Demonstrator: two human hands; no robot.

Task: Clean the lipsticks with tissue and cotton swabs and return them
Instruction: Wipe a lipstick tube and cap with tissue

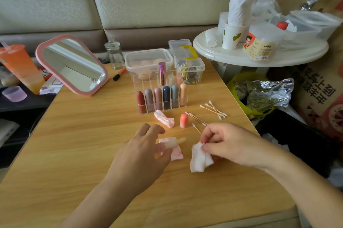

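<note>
A clear acrylic organizer (146, 96) holds several capsule-shaped lipsticks (158, 98) and a tall purple tube (162, 73). In front of it lie a stained crumpled tissue (164, 118), a pink lipstick cap (184, 120) standing upright, and several cotton swabs (215, 109). My left hand (143, 155) rests over an uncapped pale lipstick (176, 142) that lies on a stained tissue (176, 154); its fingers are spread and its thumb touches the tissue. My right hand (226, 142) pinches a folded white tissue (200, 159) with pink marks, just right of the lipstick.
On the wooden table (83, 144) stand a pink-framed mirror (74, 64), a glass jar (114, 54), a lidded plastic box (148, 59) and a clear box of small items (189, 64). An orange drink cup (20, 66) is at far left. At the right stands a round white side table (259, 55).
</note>
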